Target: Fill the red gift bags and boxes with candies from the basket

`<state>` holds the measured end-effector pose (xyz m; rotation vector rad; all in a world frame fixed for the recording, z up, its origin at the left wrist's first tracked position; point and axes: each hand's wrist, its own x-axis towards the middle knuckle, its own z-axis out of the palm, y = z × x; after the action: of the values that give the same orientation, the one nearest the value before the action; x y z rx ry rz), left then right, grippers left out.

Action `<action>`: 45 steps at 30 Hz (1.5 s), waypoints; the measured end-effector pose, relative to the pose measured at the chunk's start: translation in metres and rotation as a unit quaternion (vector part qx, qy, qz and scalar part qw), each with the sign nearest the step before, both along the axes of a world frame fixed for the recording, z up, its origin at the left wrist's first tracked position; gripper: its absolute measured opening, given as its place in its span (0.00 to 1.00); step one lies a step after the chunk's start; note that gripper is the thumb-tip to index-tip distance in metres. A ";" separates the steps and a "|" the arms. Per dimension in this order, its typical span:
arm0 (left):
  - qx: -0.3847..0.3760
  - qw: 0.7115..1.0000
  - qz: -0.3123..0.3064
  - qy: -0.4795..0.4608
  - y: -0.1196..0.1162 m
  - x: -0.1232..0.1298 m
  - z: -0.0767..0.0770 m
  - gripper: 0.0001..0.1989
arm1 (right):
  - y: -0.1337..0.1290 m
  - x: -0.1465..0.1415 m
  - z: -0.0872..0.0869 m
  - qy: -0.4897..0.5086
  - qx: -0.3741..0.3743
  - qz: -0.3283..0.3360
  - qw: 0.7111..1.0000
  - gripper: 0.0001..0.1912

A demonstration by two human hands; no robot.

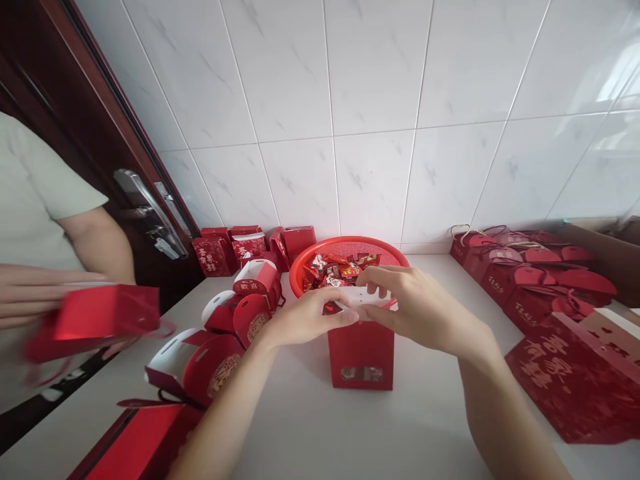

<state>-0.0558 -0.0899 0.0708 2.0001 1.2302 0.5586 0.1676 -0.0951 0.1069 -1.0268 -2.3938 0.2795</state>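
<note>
While you're standing at that white tabletop, both your hands are at the top of an upright red gift box, the one with the little clear window low on its front. It's right in front of you, just on the near side of a red plastic colander full of wrapped candies. Your left hand comes in from the left, thumb and forefinger close together by the white inner side of the box's top. Your right hand is opposite, fingers curled over from above and thumb nearer you, with a bit of space between them. Honestly can't tell if either hand is really pinching the card or just touching it.

Left of you there's a row of open gift boxes with rounded flaps, plus small red boxes by the tiled wall. On your right sit gift boxes tied with cord. Over by the dark door, a co-worker in a pale short-sleeved top has another red box, all motion blur.
</note>
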 end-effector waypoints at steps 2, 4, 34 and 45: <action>0.008 1.000 0.005 0.003 0.000 0.000 -0.002 0.18 | 0.001 0.005 0.001 0.028 0.008 -0.003 1.000 0.10; 0.014 1.000 0.019 0.021 0.001 -0.001 -0.005 0.22 | 0.003 0.010 0.002 0.051 0.011 -0.005 0.999 0.12; 0.312 0.904 0.157 -0.245 -0.004 -0.003 0.006 0.40 | 0.027 0.004 -0.003 0.335 -0.085 0.084 0.935 0.22; 0.123 0.937 0.082 -0.316 -0.006 -0.001 0.015 0.26 | 0.030 0.002 -0.003 0.375 -0.177 0.125 0.902 0.19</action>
<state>-0.0570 -0.0963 0.0858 1.6986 0.9513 1.3719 0.1697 -0.0650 0.1035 -0.5811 -1.7741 1.0310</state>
